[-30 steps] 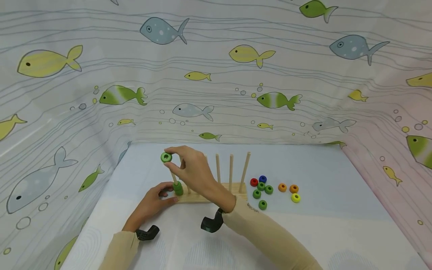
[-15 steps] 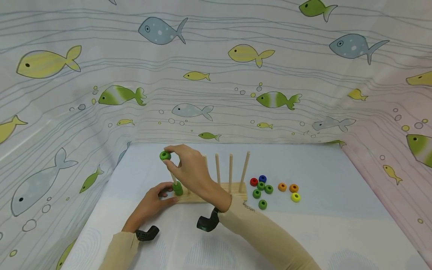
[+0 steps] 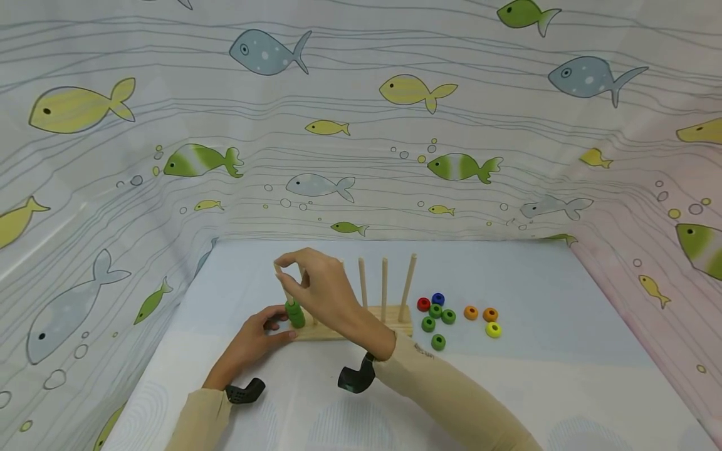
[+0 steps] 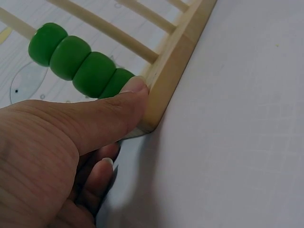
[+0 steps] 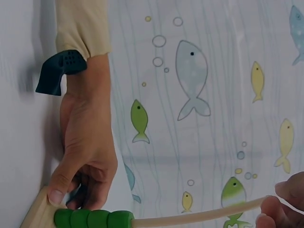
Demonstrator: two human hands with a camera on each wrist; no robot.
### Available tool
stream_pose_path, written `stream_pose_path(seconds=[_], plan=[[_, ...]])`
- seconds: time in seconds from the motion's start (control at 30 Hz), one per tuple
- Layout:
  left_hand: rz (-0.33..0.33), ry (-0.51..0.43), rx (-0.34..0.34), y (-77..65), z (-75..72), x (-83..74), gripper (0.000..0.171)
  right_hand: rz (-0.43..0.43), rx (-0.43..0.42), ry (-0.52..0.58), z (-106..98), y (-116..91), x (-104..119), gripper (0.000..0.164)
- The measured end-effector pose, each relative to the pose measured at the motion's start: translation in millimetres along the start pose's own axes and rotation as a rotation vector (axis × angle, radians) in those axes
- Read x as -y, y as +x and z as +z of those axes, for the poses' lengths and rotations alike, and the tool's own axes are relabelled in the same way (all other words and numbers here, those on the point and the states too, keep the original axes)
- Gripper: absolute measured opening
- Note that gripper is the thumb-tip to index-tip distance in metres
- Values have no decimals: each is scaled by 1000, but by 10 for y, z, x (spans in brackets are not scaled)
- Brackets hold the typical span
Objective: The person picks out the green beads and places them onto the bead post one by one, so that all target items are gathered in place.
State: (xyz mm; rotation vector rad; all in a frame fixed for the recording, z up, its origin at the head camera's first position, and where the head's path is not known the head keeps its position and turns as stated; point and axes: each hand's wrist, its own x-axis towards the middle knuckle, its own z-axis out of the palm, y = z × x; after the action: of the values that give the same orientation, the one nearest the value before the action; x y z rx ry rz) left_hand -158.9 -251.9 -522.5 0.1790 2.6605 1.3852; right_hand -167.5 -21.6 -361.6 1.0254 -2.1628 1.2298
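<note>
While the left hand (image 4: 57, 152) grips the wooden base (image 4: 168, 76), only the head view shows loose rings (image 3: 449, 319), the right hand's (image 3: 324, 285) hold unclear.

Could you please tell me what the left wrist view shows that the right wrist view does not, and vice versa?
Only the left wrist view shows the three bare pegs beside the loaded one.

Only the right wrist view shows the right hand by the tip of the loaded peg, plus the left arm's beige sleeve and black wrist device.

Both show four green beads stacked on that peg, the left hand with its thumb at the wooden base, and printed fish.
</note>
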Motion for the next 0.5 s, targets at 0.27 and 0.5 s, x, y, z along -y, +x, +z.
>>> stream_pose_path(seconds=[0.27,0.5], plan=[[12,18,9,-20,-10,-55,65,24,31,26,-67,-128,-39,17],[26,39,5,-15,-4,-67,64,37,55,-16,-122,-246,-117,16]])
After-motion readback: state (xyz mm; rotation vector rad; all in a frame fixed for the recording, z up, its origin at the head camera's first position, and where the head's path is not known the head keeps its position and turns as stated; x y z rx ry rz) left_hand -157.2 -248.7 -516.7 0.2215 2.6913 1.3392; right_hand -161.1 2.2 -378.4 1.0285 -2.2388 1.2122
